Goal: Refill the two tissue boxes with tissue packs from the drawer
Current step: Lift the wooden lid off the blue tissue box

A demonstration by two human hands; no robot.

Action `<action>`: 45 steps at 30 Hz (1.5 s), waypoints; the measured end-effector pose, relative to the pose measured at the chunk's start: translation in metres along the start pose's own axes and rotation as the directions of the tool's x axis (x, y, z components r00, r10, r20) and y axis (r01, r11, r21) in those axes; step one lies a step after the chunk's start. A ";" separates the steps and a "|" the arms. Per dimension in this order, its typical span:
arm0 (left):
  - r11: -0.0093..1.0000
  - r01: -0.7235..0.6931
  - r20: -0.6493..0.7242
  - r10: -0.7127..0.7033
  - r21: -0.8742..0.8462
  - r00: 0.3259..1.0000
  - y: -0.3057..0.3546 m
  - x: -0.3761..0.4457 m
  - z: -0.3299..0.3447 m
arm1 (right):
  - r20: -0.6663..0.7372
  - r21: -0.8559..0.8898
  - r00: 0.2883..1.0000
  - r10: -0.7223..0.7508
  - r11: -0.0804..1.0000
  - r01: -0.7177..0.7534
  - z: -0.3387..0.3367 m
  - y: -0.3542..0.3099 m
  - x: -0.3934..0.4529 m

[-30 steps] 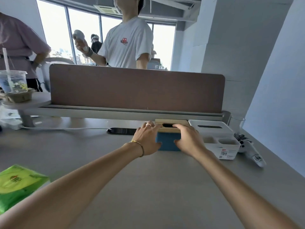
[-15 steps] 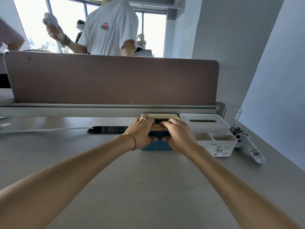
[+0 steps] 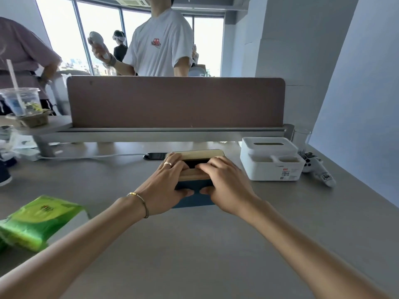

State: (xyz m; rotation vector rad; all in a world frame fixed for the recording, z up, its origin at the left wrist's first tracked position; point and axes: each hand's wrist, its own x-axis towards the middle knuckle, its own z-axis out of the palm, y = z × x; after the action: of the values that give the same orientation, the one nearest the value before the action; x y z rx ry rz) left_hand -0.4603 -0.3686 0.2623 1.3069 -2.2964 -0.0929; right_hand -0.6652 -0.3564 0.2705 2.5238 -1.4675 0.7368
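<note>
A blue tissue box (image 3: 195, 199) with a wooden lid (image 3: 198, 153) stands mid-desk. My left hand (image 3: 166, 184) grips its left side, fingers over the lid's front edge and thumb on the blue front. My right hand (image 3: 224, 182) grips the right side the same way. The lid's slot shows dark between my fingers. A white tissue box (image 3: 269, 160) with a slotted lid and two front compartments stands just to the right. A green tissue pack (image 3: 38, 221) lies on the desk at the near left.
A brown desk divider (image 3: 174, 102) runs across behind the boxes. A black phone (image 3: 154, 156) and white cable lie behind the blue box. A drinking glass (image 3: 302, 138) and white controller (image 3: 319, 171) sit far right. A plastic cup (image 3: 20, 101) stands far left. People stand beyond the divider.
The blue box sits nearer to me than a second ago, with both hands still on it. The camera view shifted, bringing the green pack back into sight at the left.
</note>
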 end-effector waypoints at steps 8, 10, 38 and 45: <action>0.996 0.076 0.100 -0.080 0.036 0.992 0.006 -0.066 -0.011 | 0.106 0.096 0.992 -0.062 0.994 0.051 0.009 -0.041 -0.038; 0.992 0.109 0.137 -0.117 0.059 0.984 0.004 -0.068 -0.010 | 0.137 0.131 0.988 -0.070 0.990 0.052 0.013 -0.044 -0.040; 0.941 0.155 0.021 -0.155 -0.299 0.988 -0.027 -0.081 0.009 | 0.398 0.096 0.912 -0.104 0.993 0.071 0.003 -0.049 -0.011; 0.929 0.103 -0.080 -0.140 -0.355 0.987 -0.030 -0.083 0.016 | 0.380 0.009 0.917 -0.123 0.991 0.130 0.011 -0.052 0.000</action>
State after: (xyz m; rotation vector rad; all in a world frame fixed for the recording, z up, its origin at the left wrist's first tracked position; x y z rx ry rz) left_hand -0.4089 -0.3196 0.2074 1.2321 -1.9956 -0.4454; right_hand -0.6173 -0.3336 0.2676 2.8314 -1.3785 0.2167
